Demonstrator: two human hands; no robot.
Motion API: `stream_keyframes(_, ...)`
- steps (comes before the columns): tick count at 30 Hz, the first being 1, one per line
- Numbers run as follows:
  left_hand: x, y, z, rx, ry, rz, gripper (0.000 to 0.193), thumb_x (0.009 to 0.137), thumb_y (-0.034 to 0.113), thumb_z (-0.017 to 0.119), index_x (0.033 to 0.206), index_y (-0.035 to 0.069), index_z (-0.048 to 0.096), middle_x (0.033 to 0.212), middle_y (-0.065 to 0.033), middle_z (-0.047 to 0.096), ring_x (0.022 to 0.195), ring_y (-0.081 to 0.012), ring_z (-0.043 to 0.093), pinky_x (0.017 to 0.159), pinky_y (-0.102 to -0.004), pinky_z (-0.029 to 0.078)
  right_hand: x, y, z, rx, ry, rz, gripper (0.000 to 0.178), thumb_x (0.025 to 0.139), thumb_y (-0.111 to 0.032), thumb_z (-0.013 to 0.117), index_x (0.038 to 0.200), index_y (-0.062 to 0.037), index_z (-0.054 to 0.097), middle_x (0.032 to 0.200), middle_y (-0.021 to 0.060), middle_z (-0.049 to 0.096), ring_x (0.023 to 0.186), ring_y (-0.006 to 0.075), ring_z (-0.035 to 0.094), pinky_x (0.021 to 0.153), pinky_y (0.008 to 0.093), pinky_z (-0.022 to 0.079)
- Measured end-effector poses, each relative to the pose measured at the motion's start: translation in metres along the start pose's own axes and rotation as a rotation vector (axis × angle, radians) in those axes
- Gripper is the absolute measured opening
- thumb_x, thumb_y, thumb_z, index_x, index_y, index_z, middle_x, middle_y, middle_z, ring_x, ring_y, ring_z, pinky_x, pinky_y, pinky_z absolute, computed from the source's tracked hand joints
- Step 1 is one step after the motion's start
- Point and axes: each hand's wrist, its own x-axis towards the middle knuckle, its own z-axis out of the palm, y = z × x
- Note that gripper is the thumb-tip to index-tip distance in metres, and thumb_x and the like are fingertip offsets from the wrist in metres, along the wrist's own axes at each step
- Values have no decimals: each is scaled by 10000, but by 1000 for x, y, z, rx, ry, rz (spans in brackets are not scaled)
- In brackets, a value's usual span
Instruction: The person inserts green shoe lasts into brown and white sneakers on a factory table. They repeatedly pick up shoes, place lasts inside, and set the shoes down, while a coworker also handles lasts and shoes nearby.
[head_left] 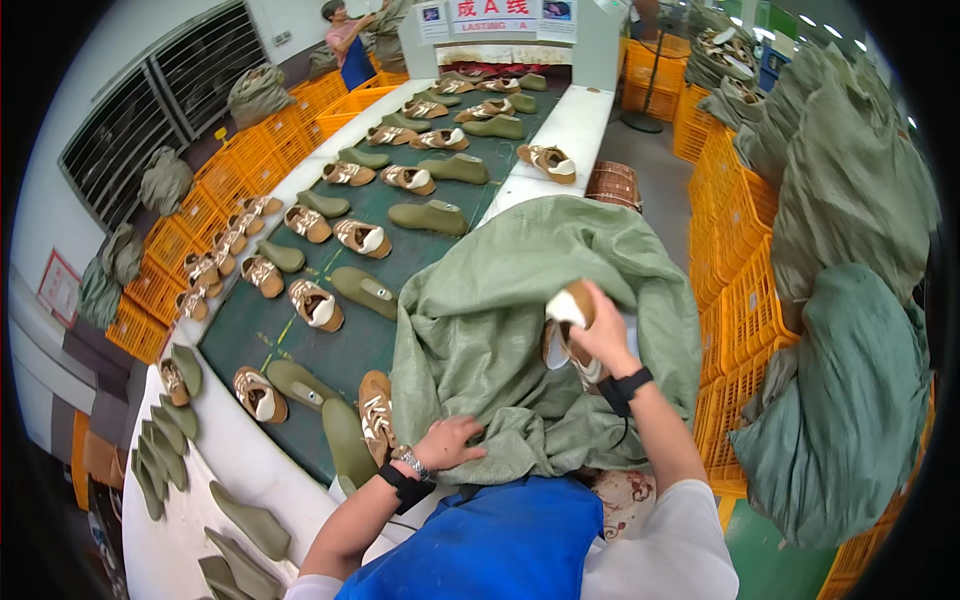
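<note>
A large green woven sack (470,290) stands open-mouthed in front of me, its edge folded outward. My right hand (604,335) grips a brown sneaker with a white lining (566,308) over the sack's mouth. Below it, pale shoe parts show inside, partly hidden by my hand. My left hand (450,443) rests on the sack's near left rim with its fingers stretched out. Just left of that hand, a brown shoe with white laces (376,405) and a green shoe last (347,440) lie on the dark green conveyor belt (300,352).
Several rows of shoes and lasts cover the belt up to a white machine (500,50). More lasts (250,520) lie on the white ledge at left. Orange crates (735,300) and full sacks (850,190) line the right side. Another person (352,50) stands at far left.
</note>
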Motion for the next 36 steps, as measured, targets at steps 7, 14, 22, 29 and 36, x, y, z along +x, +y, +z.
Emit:
stream_keyframes(7, -4, 18, -41, -1227, 624, -10, 802, 849, 266, 685, 1446, 35, 203, 1300, -177, 502, 1187, -277, 498, 1018, -378, 383, -2, -130, -23, 1334, 34, 313, 836, 833, 32, 581, 1488, -146, 94, 1371, 125, 394, 1206, 212, 455, 993, 354, 407)
stream_keyframes(14, -74, -38, -66, -1759, 631, -60, 204, 908, 241, 619, 1088, 150, 590, 965, 53, 644, 871, -67, 602, 755, -281, 516, -16, -142, -9, 1045, -277, 154, 862, 720, -102, 747, 1430, -111, 259, 1384, 86, 385, 1250, 230, 420, 1041, 391, 369)
stream_keyframes(22, -111, -64, -72, -2001, 753, -240, 301, 923, 335, 591, 1045, 60, 595, 878, -30, 656, 701, -103, 629, 581, -181, 520, -12, -137, 22, 514, -513, -254, 780, 629, -161, 832, 1286, -79, 421, 1204, 70, 512, 1111, 206, 505, 941, 327, 418)
stream_keyframes(29, -141, -47, 16, -171, 564, -150, 357, 754, 308, 723, 950, 28, 624, 915, -121, 643, 876, -275, 623, 800, -367, 493, -43, -100, 80, 237, -474, 18, 507, 727, -222, 768, 1112, -63, 479, 1141, 155, 521, 979, 254, 565, 841, 345, 461)
stream_keyframes(36, -161, -26, 26, -342, 594, -233, 389, 758, 313, 727, 987, 25, 606, 867, -160, 643, 836, -323, 618, 808, -373, 485, -82, -109, 106, -147, -536, -359, 358, 670, -286, 793, 809, -58, 555, 917, 121, 595, 817, 360, 581, 700, 425, 470)
